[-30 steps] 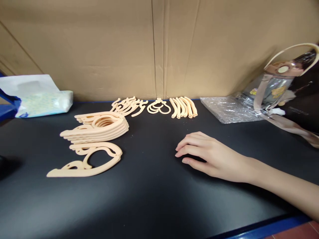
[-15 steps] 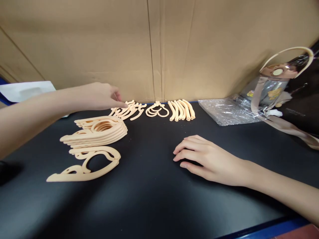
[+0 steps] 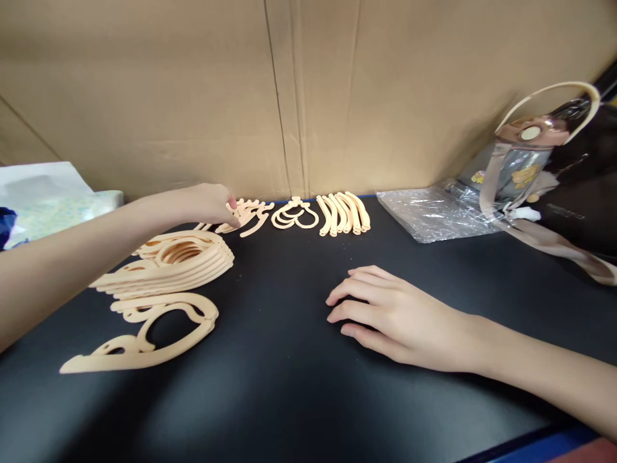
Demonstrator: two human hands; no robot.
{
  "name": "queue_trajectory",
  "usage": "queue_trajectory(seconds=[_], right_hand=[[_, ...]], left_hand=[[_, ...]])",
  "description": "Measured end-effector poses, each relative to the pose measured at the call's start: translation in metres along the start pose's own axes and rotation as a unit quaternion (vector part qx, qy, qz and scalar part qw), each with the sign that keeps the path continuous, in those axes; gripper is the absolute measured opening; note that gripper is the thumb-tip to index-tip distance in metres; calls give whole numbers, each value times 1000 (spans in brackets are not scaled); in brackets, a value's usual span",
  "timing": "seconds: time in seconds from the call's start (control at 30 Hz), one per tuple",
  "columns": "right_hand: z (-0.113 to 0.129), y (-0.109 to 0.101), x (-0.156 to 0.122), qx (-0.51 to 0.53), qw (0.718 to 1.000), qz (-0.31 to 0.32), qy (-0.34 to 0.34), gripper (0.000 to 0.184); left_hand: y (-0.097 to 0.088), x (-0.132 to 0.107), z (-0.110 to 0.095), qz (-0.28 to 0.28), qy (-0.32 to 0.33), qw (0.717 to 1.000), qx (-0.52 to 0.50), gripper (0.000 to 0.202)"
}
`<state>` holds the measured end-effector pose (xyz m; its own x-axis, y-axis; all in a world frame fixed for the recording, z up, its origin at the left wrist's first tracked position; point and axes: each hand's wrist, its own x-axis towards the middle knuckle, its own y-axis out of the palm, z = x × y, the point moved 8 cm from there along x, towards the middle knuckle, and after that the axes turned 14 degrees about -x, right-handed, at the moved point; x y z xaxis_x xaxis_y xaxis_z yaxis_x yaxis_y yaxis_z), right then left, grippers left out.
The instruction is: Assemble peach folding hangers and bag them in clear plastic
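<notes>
My left hand [image 3: 209,204] reaches over the back left of the table to a row of loose beige hanger pieces [image 3: 248,215]. Its thumb lies against them, with thumb and forefinger apart; the other fingers are mostly hidden. In front of that arm lies a stack of folded beige plastic hangers [image 3: 207,265]. One more folding hanger [image 3: 178,347] lies nearest me. On the right, my right hand [image 3: 380,315] rests palm down on the black table [image 3: 289,386], fingers loosely spread, holding nothing.
Along the back edge are looped hanger pieces [image 3: 308,222] and a row of curved beige arms [image 3: 344,215]. At right lie a clear plastic bag [image 3: 419,212] and a strapped water bottle [image 3: 523,164]. White paper [image 3: 43,180] is at left; a cardboard wall [image 3: 193,96] stands behind.
My left hand has come down onto the loose hanger pieces. The view has turned slightly, so the things appear farther left. My right hand stays resting on the table.
</notes>
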<state>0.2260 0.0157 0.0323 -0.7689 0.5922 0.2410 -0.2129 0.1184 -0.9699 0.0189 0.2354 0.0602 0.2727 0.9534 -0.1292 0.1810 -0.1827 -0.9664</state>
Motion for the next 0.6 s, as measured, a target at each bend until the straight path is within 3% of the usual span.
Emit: queue_trajectory(seconds=[0.2,0.3,0.6], right_hand=[[0,1,0,1,1000,5,1,22],[0,0,0,-3,1000,3,0,21],[1,-1,0,-7,1000,4,-2,21]], left_hand=[[8,-6,-5,56,-31,997,48,29],[9,-6,-6,59,-34,997,43,23],[6,-8,0,52,-22,998,-21,34]])
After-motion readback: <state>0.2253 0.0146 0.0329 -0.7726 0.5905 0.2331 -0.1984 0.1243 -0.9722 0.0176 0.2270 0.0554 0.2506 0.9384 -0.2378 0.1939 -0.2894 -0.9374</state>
